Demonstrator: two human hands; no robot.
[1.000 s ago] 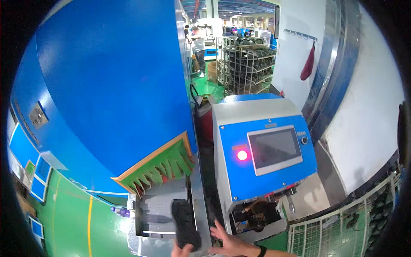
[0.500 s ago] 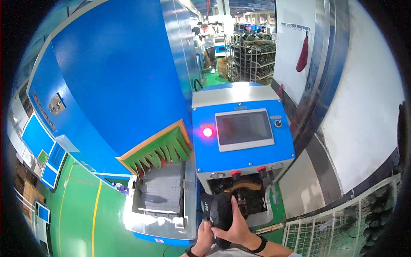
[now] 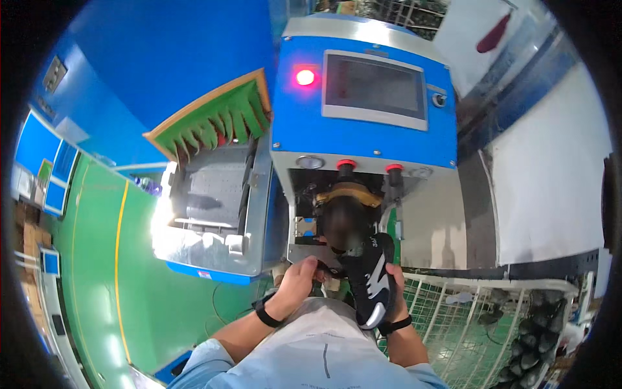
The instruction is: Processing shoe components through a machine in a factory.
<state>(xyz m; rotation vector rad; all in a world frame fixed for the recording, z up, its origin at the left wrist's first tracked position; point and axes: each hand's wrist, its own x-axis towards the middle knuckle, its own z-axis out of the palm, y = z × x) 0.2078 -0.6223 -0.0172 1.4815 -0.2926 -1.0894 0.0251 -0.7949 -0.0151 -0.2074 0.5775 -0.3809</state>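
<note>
A black shoe [image 3: 370, 279] with white side markings and a pale sole edge is held at the open front of a blue machine [image 3: 363, 136]. Its toe end presses against a dark rounded form [image 3: 343, 223] under a brass-coloured fitting. My right hand [image 3: 396, 285] grips the shoe from its right side. My left hand [image 3: 299, 280], with a black wristband, holds the shoe's left edge near the opening. Both forearms come up from the lower edge over my grey shirt.
The machine has a grey touchscreen [image 3: 376, 87], a lit red lamp [image 3: 304, 76] and two red knobs [image 3: 345, 165]. A grey conveyor outlet [image 3: 210, 194] with green fringe flaps [image 3: 217, 120] lies at left. A white wire cage [image 3: 466, 324] holding dark shoes stands at right, over green floor [image 3: 97, 259].
My view has swung down and closer to the machine. The shoe went from the conveyor outlet at left to the machine's front opening, and both hands now hold it there.
</note>
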